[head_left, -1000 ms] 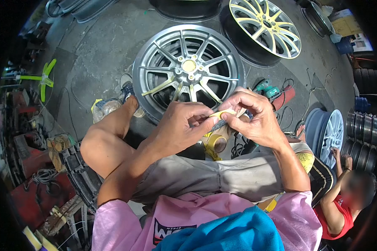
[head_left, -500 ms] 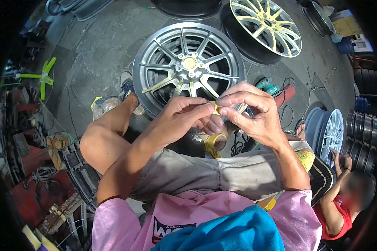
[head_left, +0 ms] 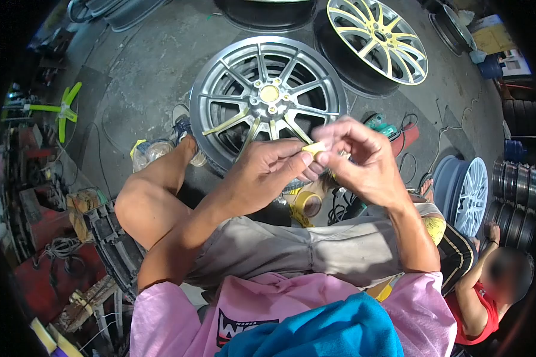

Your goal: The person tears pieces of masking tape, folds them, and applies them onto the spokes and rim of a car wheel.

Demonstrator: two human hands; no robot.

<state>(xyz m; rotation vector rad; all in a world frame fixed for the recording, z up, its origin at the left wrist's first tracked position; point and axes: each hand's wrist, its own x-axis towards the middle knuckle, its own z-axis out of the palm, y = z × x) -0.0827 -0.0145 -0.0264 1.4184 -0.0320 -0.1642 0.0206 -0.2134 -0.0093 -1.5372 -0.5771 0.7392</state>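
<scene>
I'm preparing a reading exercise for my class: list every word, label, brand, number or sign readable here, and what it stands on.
"M": large white letter, as it appears here, on the black patch of the pink shirt, partly covered by the blue cloth; possibly an upside-down "W".
Too small to read surely: the patch's smaller lettering; marks on the red shirt.
None readable: yellow strip.

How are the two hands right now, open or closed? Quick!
Left hand: closed, pinching a small yellow strip.
Right hand: close beside the strip, partly blurred; cannot tell whether it grips.
</scene>
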